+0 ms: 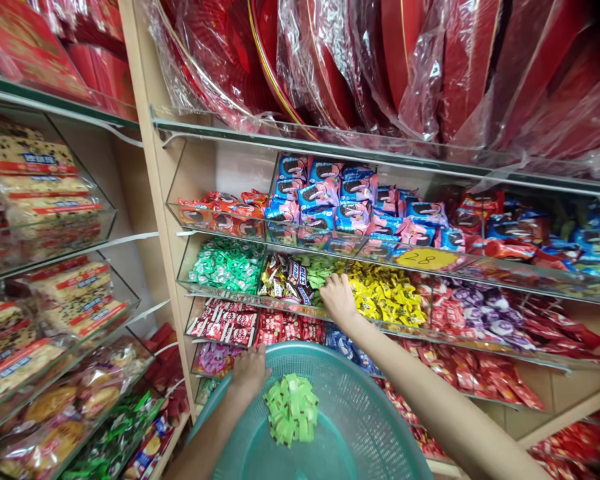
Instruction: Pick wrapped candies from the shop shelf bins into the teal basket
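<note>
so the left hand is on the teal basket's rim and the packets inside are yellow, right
The colour is wrong: the packets inside the teal basket are light green, not yellow, as the head view shows. The left hand is on the basket's rim.

On my feed both forearms are bare. I have the right forearm [425,383] stretched far forward, slanting leftward from the lower right, its right hand [339,299] back up, fingers bent, tips hidden from me. My left forearm [215,427] reaches less far; the left hand [250,372] is knuckles up, fingers curled in a grip.
</note>
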Tool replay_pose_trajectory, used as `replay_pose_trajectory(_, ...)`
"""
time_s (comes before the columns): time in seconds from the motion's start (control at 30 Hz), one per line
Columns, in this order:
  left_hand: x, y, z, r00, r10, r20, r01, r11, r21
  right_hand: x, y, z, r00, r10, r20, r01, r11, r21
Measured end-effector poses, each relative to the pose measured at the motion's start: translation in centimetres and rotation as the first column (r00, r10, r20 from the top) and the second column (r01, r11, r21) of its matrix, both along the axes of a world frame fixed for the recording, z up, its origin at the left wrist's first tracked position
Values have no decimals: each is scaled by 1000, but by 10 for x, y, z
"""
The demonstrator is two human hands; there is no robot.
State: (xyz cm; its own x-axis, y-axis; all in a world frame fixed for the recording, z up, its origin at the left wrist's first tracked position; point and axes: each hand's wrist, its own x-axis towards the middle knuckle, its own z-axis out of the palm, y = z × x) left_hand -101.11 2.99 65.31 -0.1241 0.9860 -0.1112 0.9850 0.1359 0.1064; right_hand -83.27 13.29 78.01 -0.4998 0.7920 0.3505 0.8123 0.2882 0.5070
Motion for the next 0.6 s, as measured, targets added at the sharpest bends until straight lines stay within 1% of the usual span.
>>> replay_pose_trajectory(0.2, 3, 2, 2, 1000, 3, -6, -3, 1000, 2, 5, -4, 4, 999, 38, -16, -38, 999, 3)
replay_pose_trajectory(0.37, 4, 2, 4, 1000, -2, -11, 2, 1000, 7, 8, -10, 13, 996, 69, -59, -67, 997, 38)
replay_pose_trajectory(0.47, 3, 3, 2, 1000, -3, -6, 4, 1000, 27, 10, -24, 22, 991, 89, -98, -84, 995, 53)
replay_pose_trajectory(0.6, 2, 5, -1, 1000, -7, -17, 8, 1000, 30, 9, -55, 31, 970, 161, -182, -156, 987, 42)
